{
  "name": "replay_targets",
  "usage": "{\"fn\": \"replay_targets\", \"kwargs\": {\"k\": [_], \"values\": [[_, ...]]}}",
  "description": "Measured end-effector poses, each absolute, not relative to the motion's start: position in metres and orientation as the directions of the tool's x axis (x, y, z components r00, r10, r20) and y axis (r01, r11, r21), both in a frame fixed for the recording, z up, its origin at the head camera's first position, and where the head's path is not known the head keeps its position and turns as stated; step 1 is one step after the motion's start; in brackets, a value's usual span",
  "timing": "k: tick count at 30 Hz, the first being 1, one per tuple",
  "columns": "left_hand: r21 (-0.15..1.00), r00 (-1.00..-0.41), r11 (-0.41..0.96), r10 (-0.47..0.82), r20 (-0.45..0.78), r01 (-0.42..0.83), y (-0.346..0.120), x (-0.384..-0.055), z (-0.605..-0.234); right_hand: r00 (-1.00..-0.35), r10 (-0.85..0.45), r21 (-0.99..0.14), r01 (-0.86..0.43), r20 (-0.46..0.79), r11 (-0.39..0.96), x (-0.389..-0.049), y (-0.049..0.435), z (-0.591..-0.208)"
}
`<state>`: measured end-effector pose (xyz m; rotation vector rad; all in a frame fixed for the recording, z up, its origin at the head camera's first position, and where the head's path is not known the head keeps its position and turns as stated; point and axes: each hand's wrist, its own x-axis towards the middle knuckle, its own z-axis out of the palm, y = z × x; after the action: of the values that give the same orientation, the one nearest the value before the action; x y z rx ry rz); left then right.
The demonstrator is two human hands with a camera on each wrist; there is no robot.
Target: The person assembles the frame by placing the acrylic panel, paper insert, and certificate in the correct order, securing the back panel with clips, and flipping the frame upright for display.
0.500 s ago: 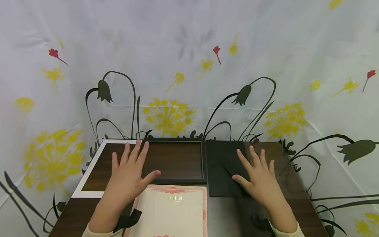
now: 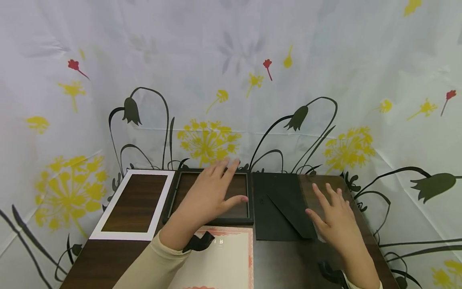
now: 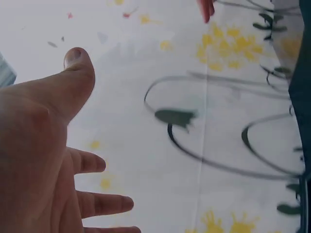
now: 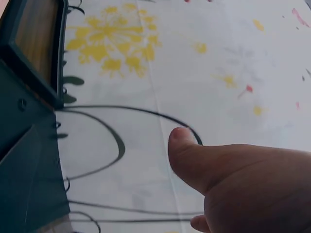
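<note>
My left hand [image 2: 209,192] is over the black picture frame [image 2: 213,221], fingers straight and thumb spread, with nothing in its grasp. Below its wrist lies a cream certificate sheet [image 2: 231,261] with a pink patterned border, partly hidden by the sleeve. My right hand [image 2: 335,220], fingers spread and holding nothing, is just right of the black backing board [image 2: 268,220] with its slanted stand flap [image 2: 288,216]. It overlaps a see-through sheet [image 2: 312,182] beside that board. In the wrist views, the left hand [image 3: 34,131] and right hand [image 4: 248,179] show extended thumbs.
A white mat border [image 2: 120,236] lies at the table's left, its opening showing brown wood. The dark wooden table [image 2: 104,261] ends at the back against a white flowered curtain [image 2: 231,52]. Black straps [image 2: 200,241] are on both wrists.
My left hand has moved right, off the mat border and over the picture frame. The right hand has shifted right, away from the backing board. The head view has shifted slightly.
</note>
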<state>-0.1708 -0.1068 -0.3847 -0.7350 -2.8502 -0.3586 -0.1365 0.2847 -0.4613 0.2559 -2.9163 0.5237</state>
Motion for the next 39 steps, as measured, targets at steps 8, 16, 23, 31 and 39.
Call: {"fn": "replay_targets", "kwargs": {"k": [8,16,23,31,39], "values": [[0.099,-0.745,0.741,0.644,0.176,0.664,-0.024,-0.181,-0.391,-0.981,-0.091,-0.306,-0.140,0.169,0.942,-0.132,0.309,-0.480],[0.014,-0.676,0.676,0.736,0.031,0.736,0.055,-0.176,-0.428,-0.991,-0.061,-0.278,-0.091,0.116,0.956,-0.127,0.328,-0.503],[-0.066,-0.636,0.633,0.768,-0.070,0.772,0.104,-0.165,-0.461,-0.994,-0.069,-0.289,-0.092,0.087,0.953,-0.126,0.333,-0.525],[-0.101,-0.626,0.618,0.768,-0.134,0.780,0.133,-0.162,-0.486,-0.995,-0.069,-0.283,-0.087,0.075,0.955,-0.123,0.340,-0.538],[-0.152,-0.620,0.603,0.777,-0.113,0.783,0.139,-0.161,-0.503,-0.996,-0.092,-0.342,-0.083,-0.008,0.936,-0.124,0.351,-0.558]]}}
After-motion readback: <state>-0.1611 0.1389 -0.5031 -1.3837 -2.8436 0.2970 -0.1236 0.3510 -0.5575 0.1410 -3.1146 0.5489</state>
